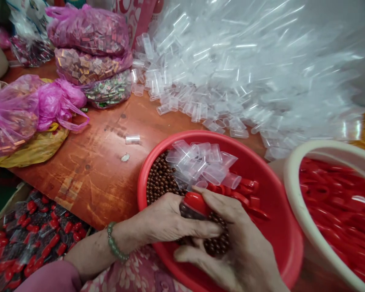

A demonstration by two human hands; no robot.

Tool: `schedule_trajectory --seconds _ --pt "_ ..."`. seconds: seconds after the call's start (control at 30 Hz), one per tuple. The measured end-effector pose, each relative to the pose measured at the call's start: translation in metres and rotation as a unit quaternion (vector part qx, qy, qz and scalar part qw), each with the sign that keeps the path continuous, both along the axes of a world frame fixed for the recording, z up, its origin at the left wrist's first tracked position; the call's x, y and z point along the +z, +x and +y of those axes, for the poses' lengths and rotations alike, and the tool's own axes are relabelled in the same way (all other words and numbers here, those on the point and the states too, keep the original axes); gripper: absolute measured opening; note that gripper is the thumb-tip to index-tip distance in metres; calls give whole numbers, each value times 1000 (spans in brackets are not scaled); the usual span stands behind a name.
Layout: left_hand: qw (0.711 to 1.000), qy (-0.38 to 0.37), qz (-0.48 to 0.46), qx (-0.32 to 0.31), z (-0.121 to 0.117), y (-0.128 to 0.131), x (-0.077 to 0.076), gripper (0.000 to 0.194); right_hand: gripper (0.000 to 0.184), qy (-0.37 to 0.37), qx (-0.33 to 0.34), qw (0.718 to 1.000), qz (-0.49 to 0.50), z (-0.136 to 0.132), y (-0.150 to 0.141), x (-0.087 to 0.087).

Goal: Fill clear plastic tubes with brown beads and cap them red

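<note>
Over the red basin, my left hand (176, 221) grips a small clear plastic container (190, 211) with brown beads inside and a red cap (197, 202) on its top end. My right hand (240, 239) curls around from the right, its forefinger against the cap and its thumb lower down, below the left hand. Brown beads (161, 178) lie at the left side of the basin (280, 202) and show between my hands. Clear empty tubes (205, 162) are heaped at its far side, next to loose red caps (249, 198).
A large pile of clear tubes (197, 93) covers the back right. At right stands a cream tub (295, 194) of red parts. Pink bags (91, 32) sit at back left. A box of red-capped containers (33, 239) is at lower left; one tube (132, 139) lies alone.
</note>
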State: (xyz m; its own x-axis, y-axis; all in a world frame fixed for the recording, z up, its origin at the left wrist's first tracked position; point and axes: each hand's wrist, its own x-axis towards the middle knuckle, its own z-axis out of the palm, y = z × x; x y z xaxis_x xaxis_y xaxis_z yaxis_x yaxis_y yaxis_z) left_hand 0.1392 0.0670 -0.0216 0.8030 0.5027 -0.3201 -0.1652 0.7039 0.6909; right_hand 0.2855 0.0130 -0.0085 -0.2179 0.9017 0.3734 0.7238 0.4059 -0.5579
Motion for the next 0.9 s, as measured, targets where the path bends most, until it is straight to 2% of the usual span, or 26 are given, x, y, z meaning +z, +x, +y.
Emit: schedule_trajectory --seconds 0.07,0.17,0.23,0.43,0.6,0.63,0.7,0.77,0.83,0.9 --pt "999 -33 -7 8 1 0 -2 42 85 33 7 996 -83 5 1 -2" --pt "998 -61 -22 23 -1 2 -5 44 68 93 23 984 -149 13 1 1" --pt "996 -74 -36 27 -5 4 -5 47 64 128 37 977 -165 16 1 4" --pt "995 -70 -70 28 -14 0 -3 56 62 182 52 971 -148 11 0 11" --pt "990 -137 -44 9 -17 -1 5 84 49 194 70 968 -140 2 2 8" --pt "988 -149 -25 15 -18 2 8 82 48 200 72 967 -139 1 2 7" --pt "984 -157 33 78 -24 9 13 66 47 209 73 966 -134 0 1 6" --pt "971 -119 101 182 -31 16 17 44 48 215 74 965 -127 -2 1 5" --pt "949 -34 172 260 -38 22 19 31 49 223 73 965 -121 -4 1 5" --pt "928 84 246 267 -44 23 18 29 51 231 73 963 -117 -8 3 4"
